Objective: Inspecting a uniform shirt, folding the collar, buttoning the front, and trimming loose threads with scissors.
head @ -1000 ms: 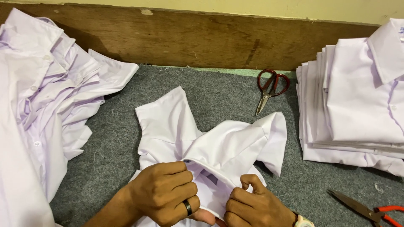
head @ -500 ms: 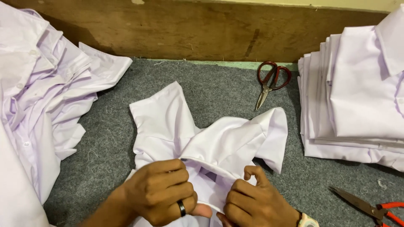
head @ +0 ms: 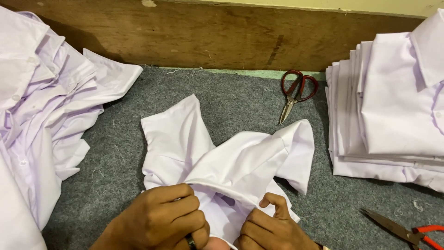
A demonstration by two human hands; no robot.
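Shirt: a white shirt (head: 222, 162) lay crumpled on the grey felt-covered table (head: 231, 99), at the middle of the near edge, its two short sleeves spread up and out toward the far side.
Shirt's left sleeve: it lay flat and pointed toward the far left, its cuff edge turned to the far edge of the table.
Shirt's right sleeve: it was folded over the body of the shirt and stood up in a loose ridge, its cuff hanging toward the right edge.
Left hand: the left hand (head: 164, 217) was closed into a fist on the shirt's fabric near the collar, knuckles up, with a dark ring (head: 190, 240) on one finger.
Right hand: the right hand (head: 270, 227) pinched a fold of the same shirt between thumb and bent fingers, just beside the left hand, both at the near edge.
Loose pile: a heap of unfolded white shirts (head: 41, 120) covered the left edge of the table, collars and button plackets showing, well apart from the hands.
Folded stack: a neat stack of folded white shirts (head: 393, 115) sat along the right edge, collars toward the far right corner.
Scissors: red-handled scissors (head: 296, 92) lay shut near the far edge, between the worked shirt and the folded stack, blades pointing toward the near side.
Snips: a second cutting tool (head: 402, 229) with a red-orange handle lay at the near right corner, its dark blades pointing left.
Backboard: a brown wooden board (head: 208, 34) ran along the far edge of the table.
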